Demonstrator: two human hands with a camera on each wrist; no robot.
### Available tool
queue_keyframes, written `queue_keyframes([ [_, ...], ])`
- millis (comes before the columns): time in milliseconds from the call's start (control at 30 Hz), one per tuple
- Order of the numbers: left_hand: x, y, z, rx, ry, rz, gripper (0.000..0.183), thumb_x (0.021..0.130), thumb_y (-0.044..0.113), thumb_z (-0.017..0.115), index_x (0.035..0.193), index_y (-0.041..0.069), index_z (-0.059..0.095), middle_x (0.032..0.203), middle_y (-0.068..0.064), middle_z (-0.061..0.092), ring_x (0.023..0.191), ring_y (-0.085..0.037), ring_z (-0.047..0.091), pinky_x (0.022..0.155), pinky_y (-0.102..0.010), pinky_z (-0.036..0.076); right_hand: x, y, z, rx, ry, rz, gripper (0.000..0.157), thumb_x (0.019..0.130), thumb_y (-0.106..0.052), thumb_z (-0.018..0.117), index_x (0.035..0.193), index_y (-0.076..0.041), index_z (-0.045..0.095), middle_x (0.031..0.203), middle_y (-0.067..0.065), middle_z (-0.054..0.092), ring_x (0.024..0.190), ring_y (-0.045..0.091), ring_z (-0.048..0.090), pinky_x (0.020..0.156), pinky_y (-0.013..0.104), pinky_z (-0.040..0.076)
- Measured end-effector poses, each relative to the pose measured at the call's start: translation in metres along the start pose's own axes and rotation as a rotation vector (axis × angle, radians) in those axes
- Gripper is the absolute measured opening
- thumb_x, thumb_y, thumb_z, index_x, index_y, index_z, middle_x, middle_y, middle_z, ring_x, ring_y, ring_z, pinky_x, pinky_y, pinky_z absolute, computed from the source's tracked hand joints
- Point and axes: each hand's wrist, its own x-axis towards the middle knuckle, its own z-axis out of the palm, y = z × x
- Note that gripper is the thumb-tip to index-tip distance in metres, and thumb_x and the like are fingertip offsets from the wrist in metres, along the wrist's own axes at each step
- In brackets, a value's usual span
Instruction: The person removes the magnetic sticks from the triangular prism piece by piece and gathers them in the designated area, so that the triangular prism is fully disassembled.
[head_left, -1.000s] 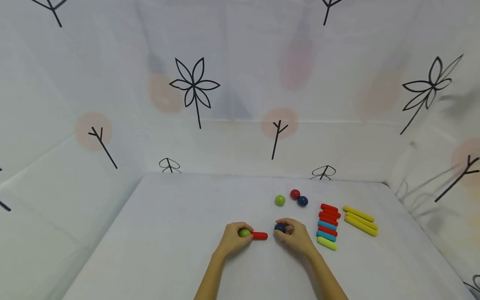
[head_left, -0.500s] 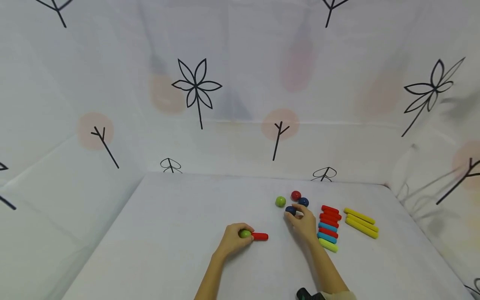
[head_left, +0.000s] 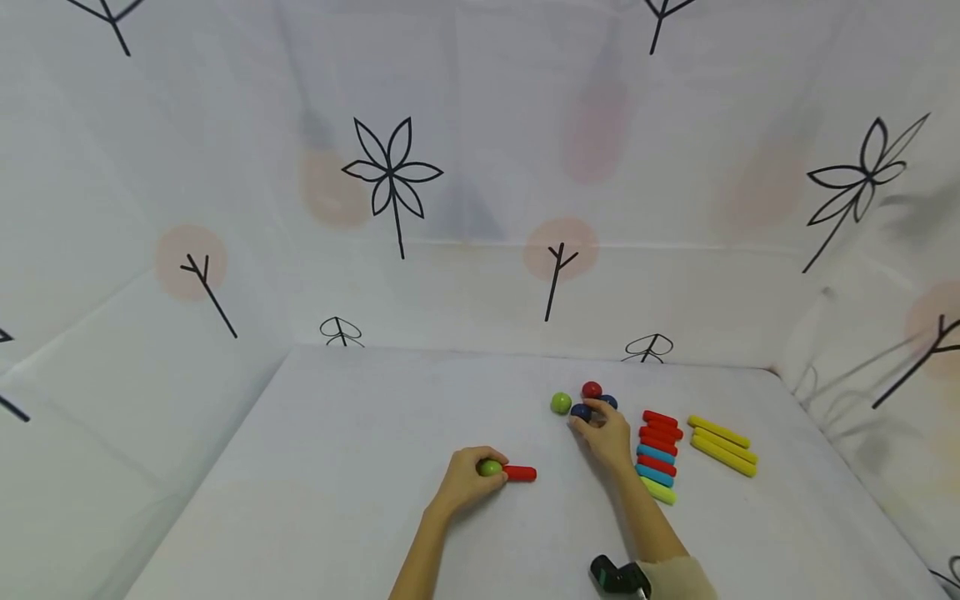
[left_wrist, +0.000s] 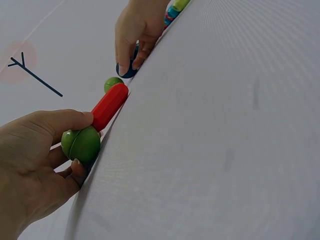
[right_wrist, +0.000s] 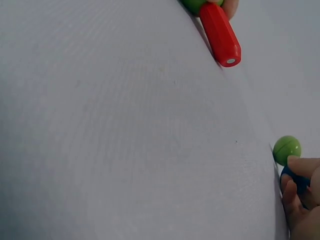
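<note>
In the head view my left hand (head_left: 462, 481) grips a green ball (head_left: 490, 467) low at the table. A red stick (head_left: 521, 473) extends rightward from that ball, and in the left wrist view the thumb tip lies where ball and stick meet. The stick's free end carries a small silvery disc, seen in the right wrist view. Farther back, my right hand (head_left: 609, 437) pinches a dark blue ball (head_left: 581, 412) between thumb and fingers. Close around it are a loose green ball (head_left: 561, 403), a red ball (head_left: 592, 390) and another dark blue ball (head_left: 609, 402), partly hidden by the fingers.
Right of the right hand lies a column of short red and blue sticks (head_left: 657, 451) with a yellow-green stick (head_left: 660, 491) at its near end. Several longer yellow sticks (head_left: 722, 451) lie beyond. A black device (head_left: 619, 575) sits by the right sleeve (head_left: 677, 578).
The right hand has carried the dark blue ball from near the red stick's free end back and rightward to the loose balls. The left hand stays in place with the green ball.
</note>
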Motion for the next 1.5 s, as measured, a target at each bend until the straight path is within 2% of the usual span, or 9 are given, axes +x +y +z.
queue_keyframes([
  [200, 0.000, 0.000, 0.000, 0.003, 0.005, 0.018, 0.012, 0.079, 0.008, 0.068, 0.091, 0.006, 0.071, 0.086, 0.000, 0.066, 0.074, -0.006, 0.049, 0.064, -0.020, 0.042, 0.001, 0.000, 0.000, 0.031, 0.004, 0.006, 0.048, 0.087, -0.017, 0.067, 0.131, -0.004, 0.050, 0.121, 0.023, 0.052, 0.086, 0.028, 0.056, 0.062, 0.020, 0.048],
  [300, -0.001, 0.000, 0.000, -0.004, 0.001, 0.022, 0.012, 0.079, 0.007, 0.068, 0.091, 0.005, 0.071, 0.087, -0.002, 0.066, 0.074, -0.008, 0.049, 0.064, -0.021, 0.042, -0.002, -0.001, -0.001, 0.027, 0.012, 0.001, 0.052, 0.086, -0.016, 0.069, 0.133, -0.005, 0.050, 0.121, 0.023, 0.051, 0.085, 0.026, 0.055, 0.061, 0.017, 0.047],
  [433, -0.001, -0.001, 0.001, -0.015, -0.008, 0.004, 0.012, 0.080, 0.008, 0.068, 0.092, 0.006, 0.071, 0.089, -0.002, 0.066, 0.076, -0.008, 0.049, 0.065, -0.021, 0.042, -0.010, -0.004, -0.003, 0.001, 0.074, -0.032, 0.056, 0.084, -0.013, 0.070, 0.135, -0.005, 0.047, 0.127, 0.021, 0.045, 0.082, 0.025, 0.054, 0.060, 0.015, 0.045],
  [567, -0.001, -0.002, 0.002, -0.011, -0.008, -0.002, 0.012, 0.080, 0.008, 0.069, 0.092, 0.006, 0.071, 0.089, -0.002, 0.066, 0.076, -0.008, 0.049, 0.065, -0.021, 0.042, -0.022, -0.011, -0.005, -0.011, 0.114, -0.090, 0.049, 0.084, -0.012, 0.070, 0.129, -0.005, 0.053, 0.120, 0.018, 0.051, 0.078, 0.023, 0.054, 0.059, 0.015, 0.045],
  [700, -0.001, -0.003, 0.002, -0.006, 0.000, 0.012, 0.013, 0.079, 0.008, 0.069, 0.091, 0.005, 0.071, 0.089, -0.003, 0.067, 0.076, -0.009, 0.049, 0.064, -0.021, 0.041, -0.037, -0.018, -0.006, 0.021, 0.021, -0.142, 0.040, 0.083, -0.013, 0.072, 0.120, -0.004, 0.058, 0.105, 0.014, 0.058, 0.079, 0.021, 0.054, 0.060, 0.018, 0.047],
  [900, -0.001, -0.003, 0.001, -0.005, 0.011, 0.017, 0.017, 0.077, 0.008, 0.072, 0.093, 0.003, 0.071, 0.091, -0.005, 0.068, 0.079, -0.011, 0.051, 0.067, -0.022, 0.041, -0.059, -0.024, 0.003, -0.002, -0.295, -0.245, 0.041, 0.082, -0.023, 0.073, 0.117, -0.005, 0.061, 0.103, 0.010, 0.063, 0.084, 0.018, 0.058, 0.070, 0.022, 0.050],
  [1000, -0.001, -0.003, 0.000, -0.003, 0.011, 0.026, 0.022, 0.075, 0.009, 0.074, 0.095, 0.002, 0.070, 0.093, -0.006, 0.068, 0.080, -0.010, 0.052, 0.069, -0.023, 0.043, -0.066, -0.023, 0.009, -0.061, -0.388, -0.335, 0.043, 0.081, -0.027, 0.074, 0.116, -0.004, 0.062, 0.103, 0.007, 0.065, 0.086, 0.017, 0.057, 0.074, 0.022, 0.049],
  [1233, -0.001, -0.004, -0.004, -0.006, -0.016, 0.042, 0.030, 0.071, 0.005, 0.075, 0.100, 0.000, 0.068, 0.097, -0.008, 0.068, 0.080, -0.008, 0.052, 0.070, -0.021, 0.044, -0.071, -0.025, 0.019, -0.120, -0.436, -0.447, 0.037, 0.079, -0.022, 0.075, 0.109, -0.002, 0.066, 0.098, 0.003, 0.065, 0.082, 0.014, 0.054, 0.072, 0.022, 0.048],
  [1500, -0.002, -0.003, -0.008, -0.026, -0.038, 0.046, 0.033, 0.072, 0.006, 0.074, 0.103, -0.003, 0.067, 0.095, -0.009, 0.067, 0.075, -0.006, 0.050, 0.066, -0.019, 0.044, -0.073, -0.028, 0.029, -0.165, -0.377, -0.463, 0.030, 0.079, -0.022, 0.075, 0.101, -0.002, 0.069, 0.085, -0.002, 0.062, 0.073, 0.009, 0.051, 0.064, 0.021, 0.046],
])
